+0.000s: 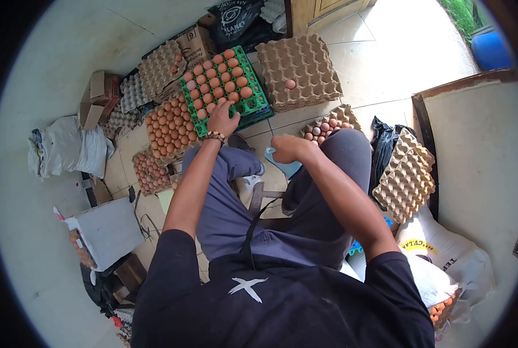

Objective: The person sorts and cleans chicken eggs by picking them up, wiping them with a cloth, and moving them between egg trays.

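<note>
A green plastic egg tray (253, 105) full of brown eggs (218, 81) lies on a stack of trays in front of me. My left hand (223, 118) reaches over its near edge, thumb spread from the fingers. The fingertips touch or hover just above eggs in the nearest rows; their undersides are hidden. Some cups at the tray's near right corner hold no egg. Above my right knee, my right hand (288, 149) is closed around a light blue cloth (286, 167), which hangs below the fist.
A tall stack of cardboard trays (299, 69) with one egg on top stands right of the green tray. Egg-filled trays (171, 129) are at left, another (328, 126) by my right knee. Loose trays (407, 174) and white sacks (453, 255) lie right; a white box (105, 232) stands left.
</note>
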The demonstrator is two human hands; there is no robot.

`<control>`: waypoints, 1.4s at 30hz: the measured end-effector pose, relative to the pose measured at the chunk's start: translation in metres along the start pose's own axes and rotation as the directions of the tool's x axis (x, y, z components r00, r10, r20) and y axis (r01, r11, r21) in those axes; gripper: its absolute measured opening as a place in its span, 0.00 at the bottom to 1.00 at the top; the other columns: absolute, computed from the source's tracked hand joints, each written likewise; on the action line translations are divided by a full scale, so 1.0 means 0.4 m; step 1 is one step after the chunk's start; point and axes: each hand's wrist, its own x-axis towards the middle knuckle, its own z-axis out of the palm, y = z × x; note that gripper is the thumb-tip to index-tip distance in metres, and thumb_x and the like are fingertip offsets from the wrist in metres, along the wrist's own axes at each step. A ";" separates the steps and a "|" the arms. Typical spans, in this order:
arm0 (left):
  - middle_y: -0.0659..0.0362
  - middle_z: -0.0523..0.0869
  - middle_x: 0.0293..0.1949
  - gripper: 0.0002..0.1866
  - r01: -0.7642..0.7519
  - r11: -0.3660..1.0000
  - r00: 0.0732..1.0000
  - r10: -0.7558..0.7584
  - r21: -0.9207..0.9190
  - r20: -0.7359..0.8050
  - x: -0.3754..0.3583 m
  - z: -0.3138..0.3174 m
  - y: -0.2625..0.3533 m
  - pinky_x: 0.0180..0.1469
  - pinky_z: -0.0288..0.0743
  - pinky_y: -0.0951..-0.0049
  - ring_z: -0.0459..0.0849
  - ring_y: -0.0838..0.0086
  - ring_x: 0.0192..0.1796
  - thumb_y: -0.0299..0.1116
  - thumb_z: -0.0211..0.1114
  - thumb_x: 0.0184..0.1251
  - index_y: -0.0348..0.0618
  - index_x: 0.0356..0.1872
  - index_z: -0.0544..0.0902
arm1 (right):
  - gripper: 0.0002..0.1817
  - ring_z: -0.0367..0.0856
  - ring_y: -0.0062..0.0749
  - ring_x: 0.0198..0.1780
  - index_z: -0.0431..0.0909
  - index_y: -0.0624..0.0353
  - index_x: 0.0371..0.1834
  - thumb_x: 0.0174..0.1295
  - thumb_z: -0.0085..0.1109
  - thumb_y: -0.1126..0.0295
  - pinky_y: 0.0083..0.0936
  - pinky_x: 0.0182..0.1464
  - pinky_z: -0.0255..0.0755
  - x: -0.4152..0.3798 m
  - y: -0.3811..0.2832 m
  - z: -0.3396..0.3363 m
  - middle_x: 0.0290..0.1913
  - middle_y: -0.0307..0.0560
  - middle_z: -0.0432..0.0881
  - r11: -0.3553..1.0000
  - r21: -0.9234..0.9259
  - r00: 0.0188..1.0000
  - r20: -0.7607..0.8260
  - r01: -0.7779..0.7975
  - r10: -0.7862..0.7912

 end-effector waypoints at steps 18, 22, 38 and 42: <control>0.58 0.84 0.51 0.26 -0.039 0.758 0.998 0.056 -0.651 0.005 0.087 -0.040 0.086 0.49 0.78 0.69 0.82 0.72 0.49 0.44 0.72 0.63 0.43 0.58 0.81 | 0.14 0.78 0.69 0.49 0.78 0.72 0.39 0.54 0.53 0.71 0.51 0.53 0.71 0.082 0.071 -0.068 0.43 0.73 0.81 0.850 0.501 0.756 -0.617 0.164 0.219; 0.58 0.84 0.51 0.27 -0.177 0.707 0.970 0.242 -0.684 0.000 -0.039 -0.161 0.146 0.50 0.77 0.74 0.80 0.78 0.47 0.38 0.74 0.62 0.39 0.60 0.79 | 0.12 0.82 0.40 0.38 0.80 0.69 0.43 0.65 0.50 0.72 0.34 0.42 0.73 0.042 -0.010 -0.100 0.38 0.51 0.85 0.507 0.770 0.801 -0.554 0.388 0.228; 0.53 0.85 0.49 0.23 -0.512 0.816 0.828 0.384 -0.270 -0.409 -0.267 -0.217 0.353 0.58 0.74 0.66 0.82 0.63 0.53 0.29 0.76 0.54 0.39 0.54 0.83 | 0.18 0.77 0.23 0.37 0.77 0.65 0.41 0.70 0.54 0.56 0.25 0.39 0.74 -0.001 -0.069 -0.029 0.36 0.42 0.80 0.114 0.837 0.771 -0.539 0.535 0.338; 0.54 0.79 0.48 0.20 -0.440 0.862 0.869 0.338 -0.251 -0.362 -0.254 -0.234 0.346 0.60 0.68 0.65 0.75 0.63 0.55 0.37 0.70 0.65 0.41 0.56 0.84 | 0.19 0.80 0.26 0.39 0.76 0.64 0.45 0.68 0.57 0.55 0.24 0.38 0.77 -0.016 -0.059 -0.049 0.39 0.44 0.80 -0.008 0.910 0.877 -0.397 0.414 0.269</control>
